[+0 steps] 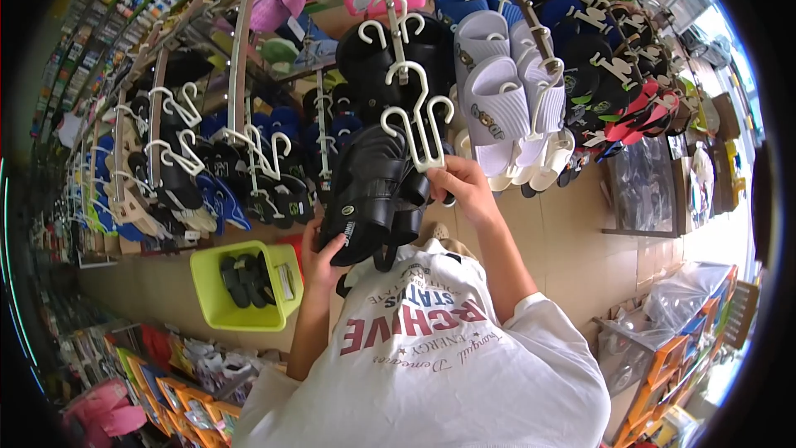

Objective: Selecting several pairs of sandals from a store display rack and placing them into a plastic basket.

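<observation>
A black strapped sandal (359,205) with writing on its insole is held by my left hand (324,259), the fingers gripping its lower end. Beside it, partly hidden, is another black sandal (407,221). My right hand (459,183) pinches the bottom of a white plastic shoe hanger (423,130) just above that second shoe. The hanger's top hook is near the end of a metal display arm (398,43); whether it rests on it I cannot tell. Further black footwear (367,65) hangs behind.
Lilac slides (497,99) hang close to the right of the hanger. Racks of footwear on white hangers (180,155) line the left. On the tiled floor, a lime-green bin (205,298) holds black slides (239,283). Shelving with orange-framed bins (668,367) stands at lower right.
</observation>
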Demonstrator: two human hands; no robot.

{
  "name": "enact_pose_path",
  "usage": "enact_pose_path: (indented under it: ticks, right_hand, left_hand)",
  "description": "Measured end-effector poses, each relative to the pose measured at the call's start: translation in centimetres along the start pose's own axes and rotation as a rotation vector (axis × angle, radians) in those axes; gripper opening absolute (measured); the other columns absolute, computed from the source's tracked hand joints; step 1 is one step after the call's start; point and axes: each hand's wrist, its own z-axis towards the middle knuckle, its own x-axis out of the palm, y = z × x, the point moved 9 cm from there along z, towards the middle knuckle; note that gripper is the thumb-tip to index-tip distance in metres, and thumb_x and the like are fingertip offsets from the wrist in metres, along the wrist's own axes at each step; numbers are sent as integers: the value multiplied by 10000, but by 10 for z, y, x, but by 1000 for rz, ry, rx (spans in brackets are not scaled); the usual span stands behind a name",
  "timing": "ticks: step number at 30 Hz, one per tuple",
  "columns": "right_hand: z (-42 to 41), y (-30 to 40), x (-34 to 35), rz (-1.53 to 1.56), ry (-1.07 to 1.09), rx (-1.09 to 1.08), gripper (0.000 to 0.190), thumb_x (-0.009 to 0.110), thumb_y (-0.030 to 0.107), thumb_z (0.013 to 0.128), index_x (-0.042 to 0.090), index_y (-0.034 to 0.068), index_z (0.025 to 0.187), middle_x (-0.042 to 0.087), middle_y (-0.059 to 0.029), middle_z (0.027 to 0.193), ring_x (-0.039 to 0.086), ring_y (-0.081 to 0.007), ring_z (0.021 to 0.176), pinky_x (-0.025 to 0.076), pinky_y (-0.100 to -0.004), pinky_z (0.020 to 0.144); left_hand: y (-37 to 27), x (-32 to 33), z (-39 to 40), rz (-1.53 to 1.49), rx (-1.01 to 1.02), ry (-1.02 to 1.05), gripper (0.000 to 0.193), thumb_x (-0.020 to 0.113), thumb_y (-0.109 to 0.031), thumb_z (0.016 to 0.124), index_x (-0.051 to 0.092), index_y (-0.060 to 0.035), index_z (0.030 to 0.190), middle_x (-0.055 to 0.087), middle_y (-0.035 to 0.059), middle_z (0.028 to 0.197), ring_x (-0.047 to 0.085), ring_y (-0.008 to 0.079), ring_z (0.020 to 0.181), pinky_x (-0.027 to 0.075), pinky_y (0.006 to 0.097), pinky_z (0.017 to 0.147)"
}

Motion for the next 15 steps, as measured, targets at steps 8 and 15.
enact_pose_path:
  ticks: [8,15]
  right_hand:
    - [-11,-41,-4,-512,60,-53,214,761,159,824,702,29,984,653,-60,768,619,-139,664,510,-280,646]
    - [-24,-8,28,-649,99,-326,405,776,135,779,652,68,1158,636,-138,1051,656,-275,887,531,-344,763]
  left_hand:
    - [-1,-23,-32,89,38,8,442,720,-22,792,527,-28,1190,647,95,1066,629,176,968,492,316,873]
    - [18,-43,-66,46,53,-112,443,724,-7,779,534,-44,1177,633,82,1085,612,175,992,478,319,899]
